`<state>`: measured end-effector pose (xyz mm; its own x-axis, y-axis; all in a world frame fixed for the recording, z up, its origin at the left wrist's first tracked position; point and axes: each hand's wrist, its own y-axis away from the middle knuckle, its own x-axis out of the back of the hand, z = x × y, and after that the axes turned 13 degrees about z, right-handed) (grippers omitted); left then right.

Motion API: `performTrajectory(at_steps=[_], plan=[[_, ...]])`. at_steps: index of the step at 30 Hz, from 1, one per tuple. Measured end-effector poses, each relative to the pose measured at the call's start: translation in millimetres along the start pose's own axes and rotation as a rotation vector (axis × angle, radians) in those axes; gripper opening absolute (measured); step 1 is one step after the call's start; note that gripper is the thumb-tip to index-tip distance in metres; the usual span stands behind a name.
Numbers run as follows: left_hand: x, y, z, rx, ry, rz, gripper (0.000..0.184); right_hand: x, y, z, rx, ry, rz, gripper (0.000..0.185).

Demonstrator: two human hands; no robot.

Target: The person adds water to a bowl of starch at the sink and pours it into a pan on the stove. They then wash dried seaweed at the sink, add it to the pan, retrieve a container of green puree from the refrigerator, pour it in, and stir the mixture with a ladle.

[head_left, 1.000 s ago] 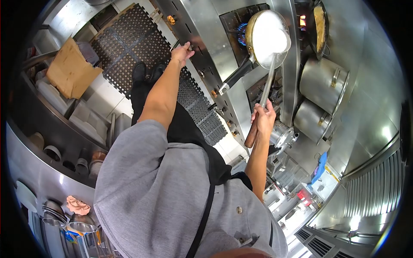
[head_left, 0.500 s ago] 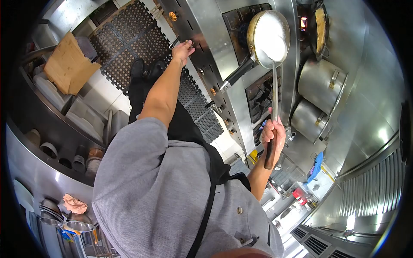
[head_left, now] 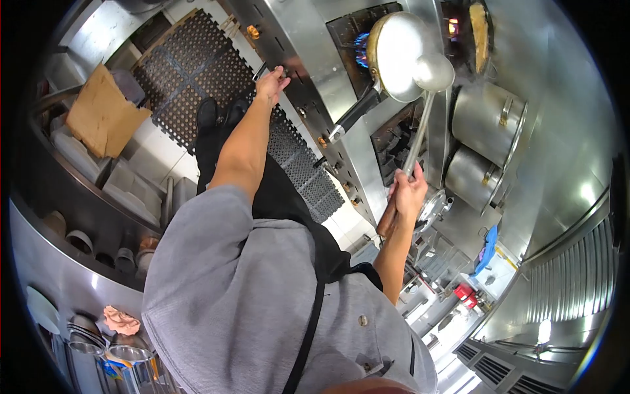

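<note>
My right hand [head_left: 407,194] is closed around the wooden-ended handle of a long metal ladle [head_left: 418,134]. The ladle's round bowl is raised over the right rim of a frying pan [head_left: 373,62]. Bright white contents, washed out by glare, fill the pan, and its black handle [head_left: 361,113] points toward the stove front. Blue flame [head_left: 361,50] shows at the pan's left side. My left hand [head_left: 272,85] reaches to the stove's front panel, fingers bent at a knob that they mostly hide.
Another burner grate [head_left: 398,141] lies beside the pan. Two large metal pots [head_left: 487,125] stand behind, and a dark pan with a long golden-brown food piece [head_left: 480,39] sits at the back. Further knobs [head_left: 253,31] line the panel. A perforated black mat [head_left: 190,65] covers the floor.
The ladle's bowl has lifted from inside the pan to above its right rim, and my right hand has shifted slightly left and up. Blue flame now shows beside the pan.
</note>
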<state>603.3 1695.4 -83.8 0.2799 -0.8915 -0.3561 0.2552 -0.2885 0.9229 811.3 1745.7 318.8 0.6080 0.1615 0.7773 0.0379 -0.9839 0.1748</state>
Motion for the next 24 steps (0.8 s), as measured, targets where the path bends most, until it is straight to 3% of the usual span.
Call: performTrajectory(at_steps=[4, 5, 6, 9, 16, 19, 21, 22, 24], plan=[[4.6, -15.6, -4.1, 0.029, -0.007, -0.001, 0.022, -21.9, -23.3, 22.2, 0.099, 0.054, 0.026, 0.059], [7.6, -20.4, -5.9, -0.015, 0.024, -0.056, 0.040, -27.3, -26.5, 23.3, 0.058, -0.024, -0.015, 0.058], [9.7, -26.5, -5.1, -0.025, 0.013, -0.067, 0.040, -31.4, -29.6, 24.2, 0.002, -0.121, -0.050, 0.054], [27.2, -16.1, 7.0, 0.023, -0.207, 0.127, 0.071, -38.9, -31.7, 15.1, -0.165, -0.396, -0.242, 0.043], [111.0, 8.7, 82.6, -0.128, -0.439, 0.226, 0.081, 15.4, -37.3, 18.3, -0.602, -1.152, -0.708, 0.050], [155.3, 30.1, 142.9, -0.257, -0.582, 0.273, 0.077, 47.1, -37.0, 8.1, -0.484, -0.878, -0.638, 0.051], [177.2, 48.6, 181.9, -0.353, -0.658, 0.330, 0.062, 64.5, -34.6, 5.1, -0.319, -0.601, -0.523, 0.054], [182.8, 64.1, 198.0, -0.374, -0.687, 0.375, 0.056, 69.3, -29.8, 6.9, -0.326, -0.628, -0.517, 0.054], [214.6, 66.3, 228.2, -0.416, -0.721, 0.407, 0.062, 74.7, -17.6, 5.3, -0.082, -0.308, -0.332, 0.052]])
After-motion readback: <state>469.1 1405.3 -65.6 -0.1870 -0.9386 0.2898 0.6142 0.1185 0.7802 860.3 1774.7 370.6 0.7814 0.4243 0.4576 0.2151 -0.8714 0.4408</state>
